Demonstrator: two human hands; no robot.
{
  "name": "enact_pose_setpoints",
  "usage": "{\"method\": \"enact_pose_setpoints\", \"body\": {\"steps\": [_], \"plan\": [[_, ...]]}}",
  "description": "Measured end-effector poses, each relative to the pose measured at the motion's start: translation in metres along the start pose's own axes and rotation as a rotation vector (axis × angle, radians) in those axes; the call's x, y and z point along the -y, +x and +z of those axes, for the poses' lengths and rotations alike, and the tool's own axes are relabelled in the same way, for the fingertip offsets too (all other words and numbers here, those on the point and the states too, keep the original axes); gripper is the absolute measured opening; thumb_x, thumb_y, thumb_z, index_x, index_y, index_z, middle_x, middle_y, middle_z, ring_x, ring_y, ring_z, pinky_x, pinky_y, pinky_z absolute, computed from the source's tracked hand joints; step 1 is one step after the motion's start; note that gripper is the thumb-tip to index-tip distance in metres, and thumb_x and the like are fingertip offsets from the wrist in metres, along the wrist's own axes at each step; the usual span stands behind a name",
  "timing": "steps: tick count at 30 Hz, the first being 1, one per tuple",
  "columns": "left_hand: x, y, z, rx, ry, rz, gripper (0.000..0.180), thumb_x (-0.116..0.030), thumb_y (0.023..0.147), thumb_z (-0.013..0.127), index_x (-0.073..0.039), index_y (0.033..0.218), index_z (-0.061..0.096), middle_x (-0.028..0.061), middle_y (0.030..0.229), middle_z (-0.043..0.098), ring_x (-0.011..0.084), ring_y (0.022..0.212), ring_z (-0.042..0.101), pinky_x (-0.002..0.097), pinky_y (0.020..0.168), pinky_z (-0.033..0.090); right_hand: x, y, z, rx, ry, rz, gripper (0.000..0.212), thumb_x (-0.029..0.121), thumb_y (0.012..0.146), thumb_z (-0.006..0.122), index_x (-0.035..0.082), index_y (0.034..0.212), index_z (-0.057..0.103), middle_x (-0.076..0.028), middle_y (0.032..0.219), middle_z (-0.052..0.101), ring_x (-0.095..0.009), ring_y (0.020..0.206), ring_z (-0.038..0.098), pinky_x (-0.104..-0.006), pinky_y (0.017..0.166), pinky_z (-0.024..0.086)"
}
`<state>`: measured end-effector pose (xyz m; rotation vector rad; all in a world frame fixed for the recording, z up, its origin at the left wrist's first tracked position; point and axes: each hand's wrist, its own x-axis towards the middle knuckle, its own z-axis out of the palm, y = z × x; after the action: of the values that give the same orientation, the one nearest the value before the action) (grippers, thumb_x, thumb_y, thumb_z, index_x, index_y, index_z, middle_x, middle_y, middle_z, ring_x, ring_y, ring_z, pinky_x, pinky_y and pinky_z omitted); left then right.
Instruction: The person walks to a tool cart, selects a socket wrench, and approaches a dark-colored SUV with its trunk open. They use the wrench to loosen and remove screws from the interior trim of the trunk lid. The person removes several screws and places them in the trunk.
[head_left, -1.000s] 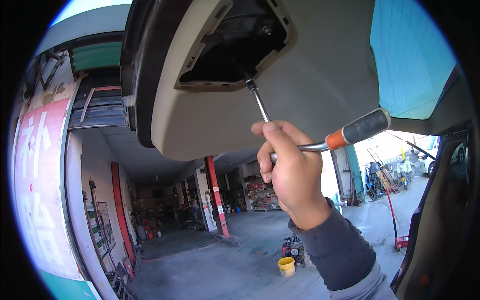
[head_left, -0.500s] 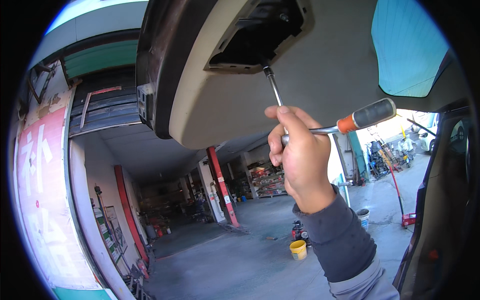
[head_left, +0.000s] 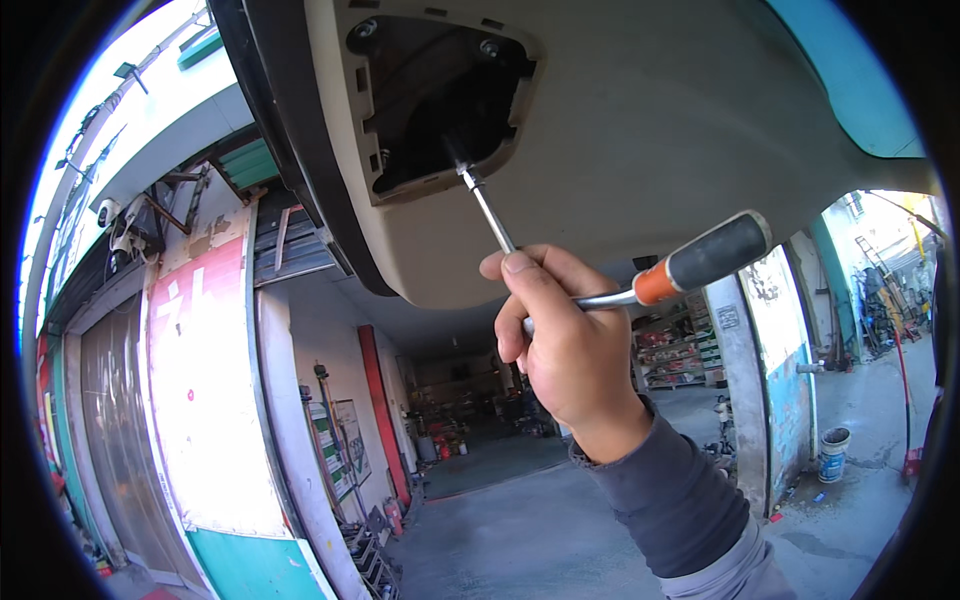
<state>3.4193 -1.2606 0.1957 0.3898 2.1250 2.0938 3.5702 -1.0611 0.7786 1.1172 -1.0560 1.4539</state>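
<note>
My right hand [head_left: 565, 345] is raised in the middle, its fingers closed around a ratchet wrench [head_left: 610, 298] with a steel extension bar [head_left: 490, 210]. Toward the upper right points the wrench's black and orange handle [head_left: 700, 262], clear of my palm. The bar slants up into a dark opening [head_left: 430, 100] in the beige trim panel [head_left: 640, 130] of a raised car tailgate. Bolts [head_left: 489, 47] show inside that opening; the bar's far tip is hidden in its shadow. My left hand is out of view.
Behind the tailgate is a workshop with a red post [head_left: 383, 415] and loaded shelves [head_left: 680, 355]. A white bucket [head_left: 833, 455] stands on the concrete at right. The tailgate's rear window [head_left: 860, 85] is at upper right, a pink and white sign [head_left: 205, 400] at left.
The view has turned left, so more of the opening and its bolts shows. My right hand keeps its grip on the ratchet wrench, with the bar still in the opening.
</note>
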Motion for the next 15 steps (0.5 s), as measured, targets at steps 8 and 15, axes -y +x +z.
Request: {"method": "enact_pose_setpoints", "body": {"steps": [8, 15], "plan": [[-0.044, -0.06, 0.043, -0.26, 0.607, 0.629, 0.029, -0.032, 0.089, 0.067, -0.007, 0.08, 0.058, 0.0048, 0.066, 0.049, 0.0168, 0.058, 0.045, 0.0357, 0.055, 0.039, -0.015, 0.001, 0.005, 0.148, 0.195, 0.088, 0.024, 0.02, 0.103, 0.059, 0.001, 0.088, 0.061, 0.0, 0.056, 0.055, -0.007, 0.046, 0.054, -0.0238, 0.045, 0.042], [-0.015, -0.062, 0.063, -0.354, -0.461, -0.019, 0.026, -0.029, 0.095, 0.06, -0.012, 0.075, 0.06, 0.0011, 0.065, 0.049, 0.0144, 0.056, 0.044, 0.0341, 0.052, 0.035, -0.014, 0.002, 0.026, 0.158, 0.252, 0.157, 0.026, 0.024, 0.103, 0.058, 0.001, 0.1, 0.069, 0.0, 0.058, 0.058, -0.006, 0.049, 0.051, -0.0228, 0.048, 0.039]]}}
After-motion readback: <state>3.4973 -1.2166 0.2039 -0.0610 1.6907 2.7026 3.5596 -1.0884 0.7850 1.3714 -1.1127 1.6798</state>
